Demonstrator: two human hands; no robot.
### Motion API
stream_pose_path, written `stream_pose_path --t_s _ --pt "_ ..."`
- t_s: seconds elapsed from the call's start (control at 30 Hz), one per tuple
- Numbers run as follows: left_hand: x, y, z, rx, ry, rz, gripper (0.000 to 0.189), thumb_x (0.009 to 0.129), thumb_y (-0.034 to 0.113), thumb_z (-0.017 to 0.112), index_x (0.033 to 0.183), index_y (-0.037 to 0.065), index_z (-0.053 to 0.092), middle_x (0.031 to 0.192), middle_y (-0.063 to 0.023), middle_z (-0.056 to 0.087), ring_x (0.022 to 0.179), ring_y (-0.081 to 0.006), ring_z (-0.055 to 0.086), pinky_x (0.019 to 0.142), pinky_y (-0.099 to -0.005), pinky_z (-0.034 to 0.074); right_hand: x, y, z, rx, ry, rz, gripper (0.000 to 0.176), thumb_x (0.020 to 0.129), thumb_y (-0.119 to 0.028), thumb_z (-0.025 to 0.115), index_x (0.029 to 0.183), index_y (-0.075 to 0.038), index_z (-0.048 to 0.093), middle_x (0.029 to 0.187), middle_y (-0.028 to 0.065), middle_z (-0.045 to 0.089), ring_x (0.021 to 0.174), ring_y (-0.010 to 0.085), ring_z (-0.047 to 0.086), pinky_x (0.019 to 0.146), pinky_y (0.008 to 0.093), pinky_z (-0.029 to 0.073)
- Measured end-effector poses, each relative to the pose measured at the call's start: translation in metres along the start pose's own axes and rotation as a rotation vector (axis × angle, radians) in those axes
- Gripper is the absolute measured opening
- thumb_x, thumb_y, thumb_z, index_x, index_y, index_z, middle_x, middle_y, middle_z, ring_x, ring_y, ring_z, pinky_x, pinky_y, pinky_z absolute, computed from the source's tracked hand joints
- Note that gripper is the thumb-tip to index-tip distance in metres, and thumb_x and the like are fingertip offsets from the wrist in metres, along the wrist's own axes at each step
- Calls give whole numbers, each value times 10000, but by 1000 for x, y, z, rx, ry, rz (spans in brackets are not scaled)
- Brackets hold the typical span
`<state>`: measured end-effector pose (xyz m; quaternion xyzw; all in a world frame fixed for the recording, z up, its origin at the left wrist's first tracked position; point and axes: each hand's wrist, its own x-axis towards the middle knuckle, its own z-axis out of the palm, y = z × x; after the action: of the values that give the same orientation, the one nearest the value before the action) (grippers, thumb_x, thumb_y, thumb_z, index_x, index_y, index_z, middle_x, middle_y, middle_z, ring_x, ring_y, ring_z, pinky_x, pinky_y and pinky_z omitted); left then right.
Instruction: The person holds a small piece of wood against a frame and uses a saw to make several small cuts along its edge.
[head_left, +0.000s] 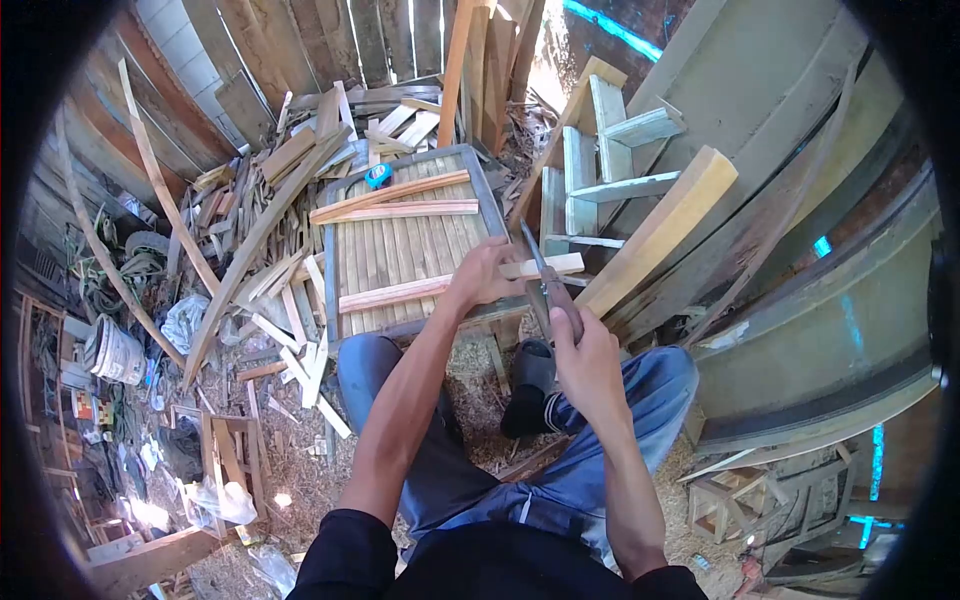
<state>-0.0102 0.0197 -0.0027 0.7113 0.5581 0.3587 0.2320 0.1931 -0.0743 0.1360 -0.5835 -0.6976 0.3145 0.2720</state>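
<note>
My left hand [485, 275] is closed on a light wooden strip [400, 295] that lies across a slatted wooden panel [405, 245] in front of my knees. My right hand [578, 340] grips the dark handle of a hand saw [545, 268]. The saw's blade points up and away, and crosses the strip to the right of my left hand. Farther back on the panel lie two more wooden strips [420, 210], close together at their left ends. A blue tape measure [378, 176] rests at the panel's back left.
Scrap wood [300, 165] is piled behind and left of the panel. A thick wooden beam [665, 225] leans at the right, near a white-blue wooden frame [600, 175]. A white bucket [118, 352] stands at the far left. Wood pieces lie on the ground.
</note>
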Motion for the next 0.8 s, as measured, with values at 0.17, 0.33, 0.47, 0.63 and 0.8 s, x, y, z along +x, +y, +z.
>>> stream_pose_path --t_s 0.17,0.33,0.47,0.63,0.8 --pt "-5 2 -1 28 58 78 360 628 256 766 879 19 666 909 -170 608 921 -362 607 805 -433 509 -21 24 17 211 -37 135 320 991 -268 549 834 7 595 611 51 588 544 122 583 518 292 454" --pt "-6 14 2 90 112 140 292 685 223 776 883 23 697 903 -163 640 915 -370 625 841 -433 515 -47 94 61 294 -14 257 334 899 -286 582 859 45 605 634 157 644 598 268 669 607 386 499" --pt "-6 7 2 91 107 165 284 714 213 770 907 15 703 949 -177 650 934 -374 624 846 -436 515 -51 134 91 174 94 127 311 912 -268 590 905 43 608 673 135 658 637 250 682 621 380 502" --pt "-4 4 -3 113 97 198 238 752 204 731 901 20 710 933 -168 659 909 -376 627 827 -443 515 -36 76 22 458 -73 123 274 995 -255 554 899 0 582 706 42 620 610 98 570 578 271 459" --pt "0 9 -12 192 74 241 192 812 166 692 927 20 741 907 -154 658 871 -349 611 800 -429 498 -23 71 21 503 -147 93 315 970 -291 591 1015 20 614 734 107 661 661 184 648 642 322 492"
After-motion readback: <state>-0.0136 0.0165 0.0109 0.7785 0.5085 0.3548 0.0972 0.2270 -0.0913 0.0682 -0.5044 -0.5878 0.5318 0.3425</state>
